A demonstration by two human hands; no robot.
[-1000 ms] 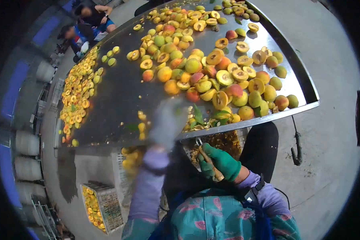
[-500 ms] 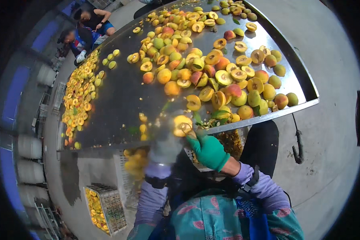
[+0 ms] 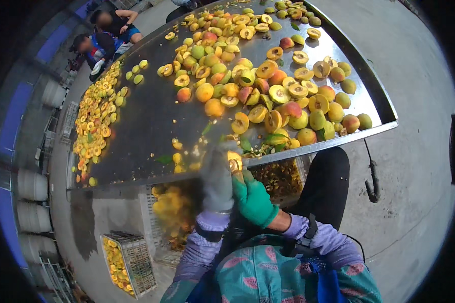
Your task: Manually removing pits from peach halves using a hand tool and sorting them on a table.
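Observation:
At the table's near edge, a cut peach half (image 3: pixel 234 158) with an orange face sits between my two gloved hands. My left hand (image 3: pixel 217 178), in a grey glove blurred by motion, holds it from the left side. My right hand (image 3: pixel 256 202), in a green glove, is closed, its fingertips against the lower part of the fruit. Whatever small thing those fingers pinch is too hidden to name. Whole and halved peaches (image 3: pixel 273 121) lie piled just beyond on the metal table (image 3: pixel 146 126), with a few green leaves and small scraps near the edge.
Under the table edge stand a crate with yellow halves (image 3: pixel 174 207) and one holding dark pits (image 3: pixel 280 177). Another crate (image 3: pixel 136 262) of halves is on the floor at left. A heap of halves (image 3: pixel 93 126) covers the table's left side, near two people (image 3: pixel 106 43).
My blurred left hand has moved right and up, closer to my right hand around the peach half. The view has shifted slightly. My right hand stays closed beside the fruit.

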